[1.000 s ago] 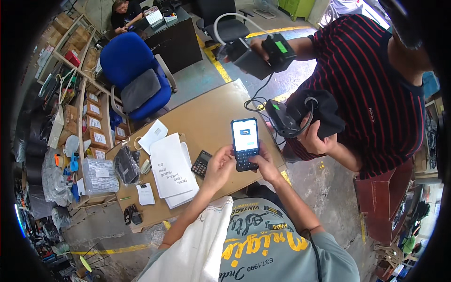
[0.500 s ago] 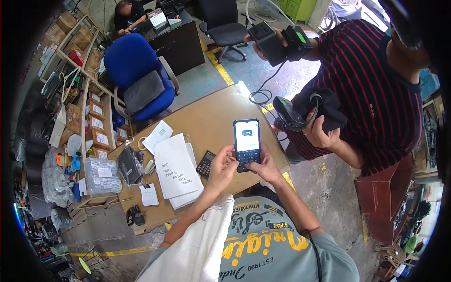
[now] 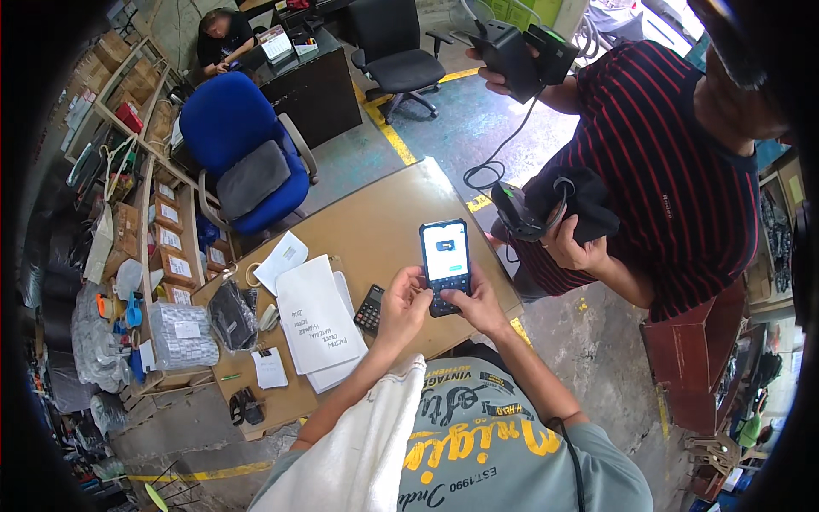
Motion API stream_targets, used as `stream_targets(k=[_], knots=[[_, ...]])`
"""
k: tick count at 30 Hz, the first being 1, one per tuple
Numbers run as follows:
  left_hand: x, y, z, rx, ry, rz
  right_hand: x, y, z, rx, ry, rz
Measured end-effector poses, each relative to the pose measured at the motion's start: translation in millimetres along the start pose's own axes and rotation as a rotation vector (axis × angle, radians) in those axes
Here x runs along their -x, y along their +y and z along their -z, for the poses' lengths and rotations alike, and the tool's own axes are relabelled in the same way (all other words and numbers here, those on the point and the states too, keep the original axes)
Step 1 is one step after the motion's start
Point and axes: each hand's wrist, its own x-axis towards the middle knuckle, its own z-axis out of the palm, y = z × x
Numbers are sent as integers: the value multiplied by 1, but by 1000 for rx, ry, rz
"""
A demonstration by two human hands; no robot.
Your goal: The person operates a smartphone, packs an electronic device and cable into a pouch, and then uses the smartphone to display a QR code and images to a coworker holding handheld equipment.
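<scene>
A smartphone (image 3: pixel 447 253) with a lit screen and a keyboard along its lower part is held upright above the table. My left hand (image 3: pixel 404 303) grips its left edge, thumb over the keys. On the opposite side my right hand (image 3: pixel 475 302) wraps the lower edge, and its thumb also rests on the keyboard. Beneath and left of my left hand, a black calculator (image 3: pixel 369 311) lies beside a stack of white papers (image 3: pixel 316 320) with handwriting on top. The fingers behind the phone are mostly hidden.
The brown table (image 3: pixel 392 222) also bears a black plastic-wrapped pack (image 3: pixel 232 314) and a small notepad (image 3: pixel 270 368). A person in a striped shirt (image 3: pixel 657 171) stands at right holding black devices on a cable. A blue chair (image 3: pixel 243 154) stands beyond; shelves with boxes (image 3: pixel 175 263) line the left.
The view has shifted slightly. My left thumb has come onto the keyboard beside the right one. The person at right still holds the black devices, with the hands a little shifted.
</scene>
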Motion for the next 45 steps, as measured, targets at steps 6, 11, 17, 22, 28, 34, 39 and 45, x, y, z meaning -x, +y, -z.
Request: stream_targets(k=[6,11,17,22,28,34,39,45], knots=[[-8,-5,5,1,6,-7,-3,-1,5,-5,-20,-59],[-11,-8,6,-24,33,-8,-5,-1,-2,-5,2,-73],[-13,-8,8,-61,68,-15,-9,2,-2,-12,-5,-66],[-16,-15,12,136,97,27,-15,0,2,-94,-39,-114],[-11,-6,13,158,50,46,-14,-12,-8,-102,-1,-109],[-7,-8,13,85,13,-27,-14,-13,-15,38,72,-79],[-5,-1,14,86,15,-41,-12,-21,-20,95,88,-81],[-3,4,13,246,34,14,-10,-27,-21,42,32,-64]])
